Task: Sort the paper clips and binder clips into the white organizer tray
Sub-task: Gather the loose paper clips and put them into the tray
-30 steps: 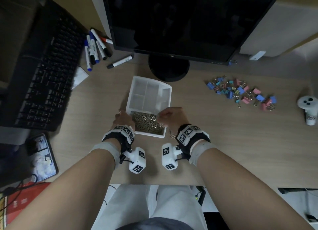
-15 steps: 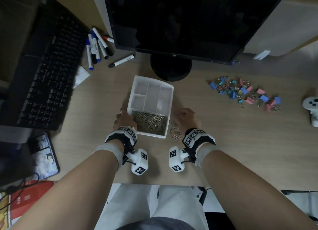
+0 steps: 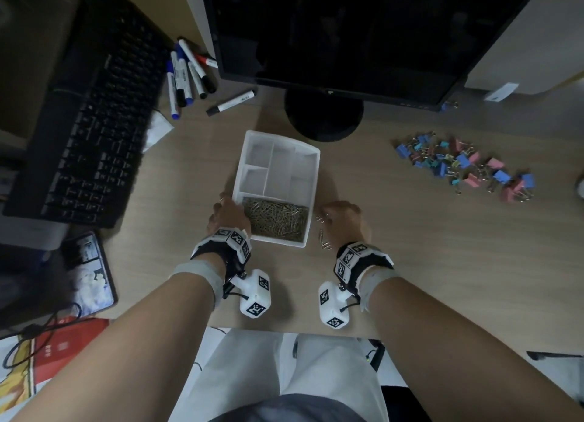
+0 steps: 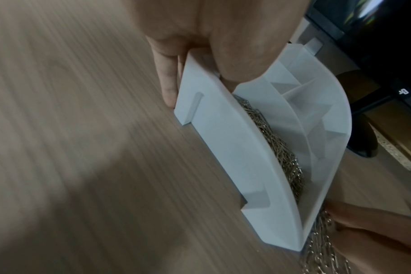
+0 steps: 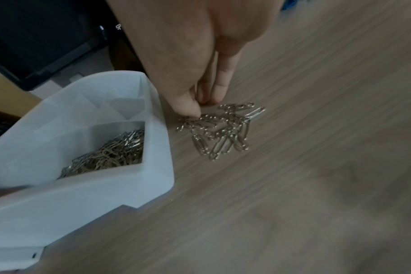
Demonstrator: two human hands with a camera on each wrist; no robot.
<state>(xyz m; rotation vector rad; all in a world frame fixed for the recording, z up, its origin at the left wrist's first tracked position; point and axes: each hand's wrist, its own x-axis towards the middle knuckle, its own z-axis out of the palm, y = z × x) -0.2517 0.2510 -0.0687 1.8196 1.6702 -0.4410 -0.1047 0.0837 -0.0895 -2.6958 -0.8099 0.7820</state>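
Since the earlier frame the right hand (image 3: 343,221) had left the tray's near compartment and come down on the desk (image 3: 442,263) just right of the tray (image 3: 311,181); the left hand (image 3: 228,214) had kept its place.

Near: both wrists with tagged bands. Right hand — thumb and fingertips (image 5: 192,111) drawn together on a loose paper clips pile (image 5: 223,129) lying on the desk beside the tray's right wall; whether any clip was actually pinched, cannot tell. Left hand — clamped on the tray's near-left corner, thumb inside the rim, fingers (image 4: 168,81) along the outer wall.

Middle: tray, white, resting on the desk; its long near compartment filled with stored clips (image 3: 275,221); other compartments showed only white.

Far right: binder clips (image 3: 464,168) — blue, pink, teal — heaped on the desk, well apart from the tray.

Far: monitor (image 3: 347,36) on round stand behind the tray; markers (image 3: 189,74) and keyboard (image 3: 85,127) at left.
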